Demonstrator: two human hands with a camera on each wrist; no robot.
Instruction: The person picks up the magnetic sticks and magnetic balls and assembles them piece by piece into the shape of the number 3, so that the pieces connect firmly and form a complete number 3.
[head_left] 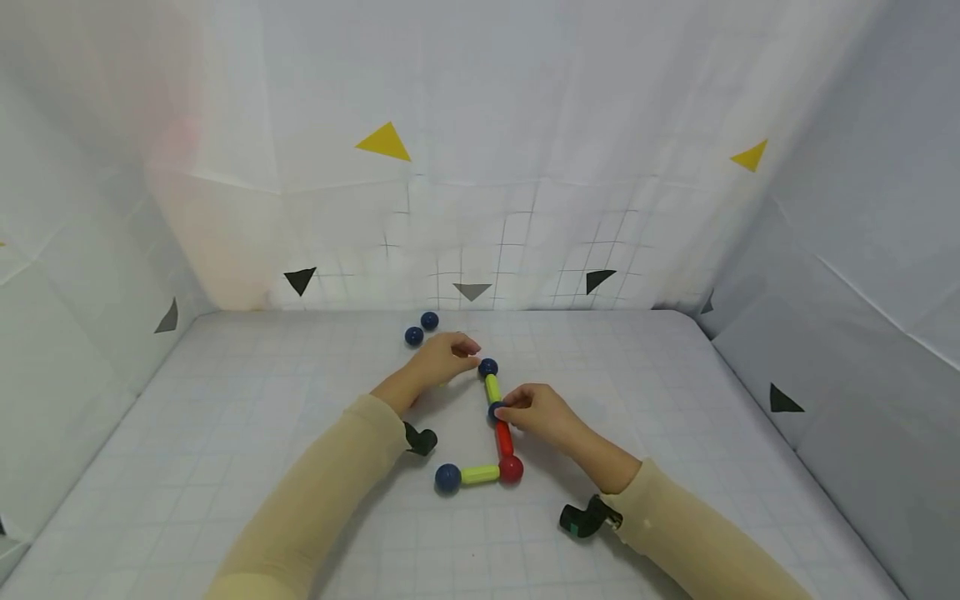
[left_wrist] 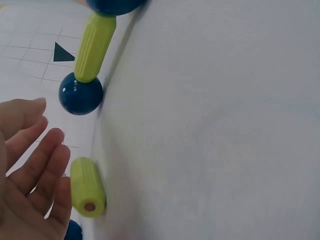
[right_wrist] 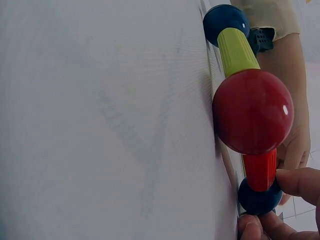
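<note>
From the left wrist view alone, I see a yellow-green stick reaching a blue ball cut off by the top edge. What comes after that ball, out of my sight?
Observer: A red stick runs on from it.
Visitor: Oh! And what's at that stick's other end?
Observer: A red ball.
Visitor: Is anyone touching any of this?
Observer: Yes, the right hand pinches the blue ball you see cut off.

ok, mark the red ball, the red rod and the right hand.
Red ball (right_wrist: 253, 111): right wrist view, middle of its rounded surface.
Red rod (head_left: 504, 440): head view, midway along its length.
Right hand (head_left: 547, 414): head view, middle of the hand.
</note>
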